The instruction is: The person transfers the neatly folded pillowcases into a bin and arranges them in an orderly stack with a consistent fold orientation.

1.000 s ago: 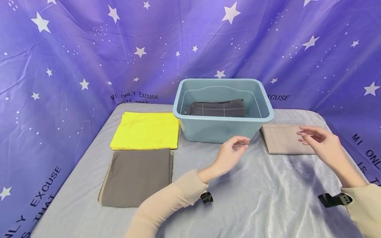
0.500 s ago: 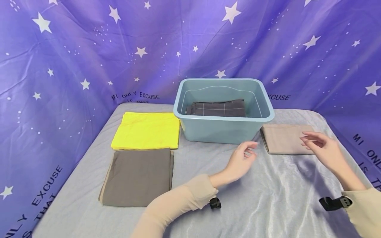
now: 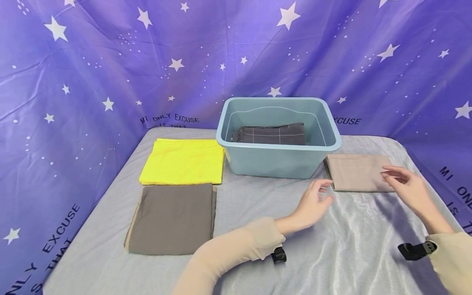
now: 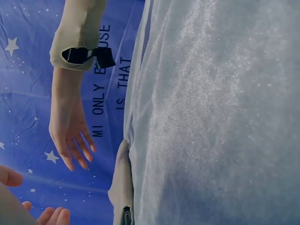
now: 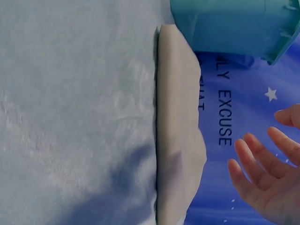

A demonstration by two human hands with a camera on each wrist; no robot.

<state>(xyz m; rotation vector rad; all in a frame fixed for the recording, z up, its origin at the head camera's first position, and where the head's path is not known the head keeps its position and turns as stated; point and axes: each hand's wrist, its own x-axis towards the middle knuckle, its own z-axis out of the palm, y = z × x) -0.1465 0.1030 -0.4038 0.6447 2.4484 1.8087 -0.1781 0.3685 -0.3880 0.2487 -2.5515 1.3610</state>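
Reaching under both ends would likely keep the folded beige cloth flat and its layers together; it lies just right of the blue plastic bin. The left hand and right hand are relaxed near it, holding nothing.

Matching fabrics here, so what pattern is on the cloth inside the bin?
The cloth is dark grey with white crossing lines, clearest in the head view.

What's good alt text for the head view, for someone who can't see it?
Left hand and right hand, both empty, hover by a folded beige cloth right of a blue bin holding a dark gridded cloth. Left of the bin lies a folded yellow cloth, with a folded brown-gray cloth nearer the camera.
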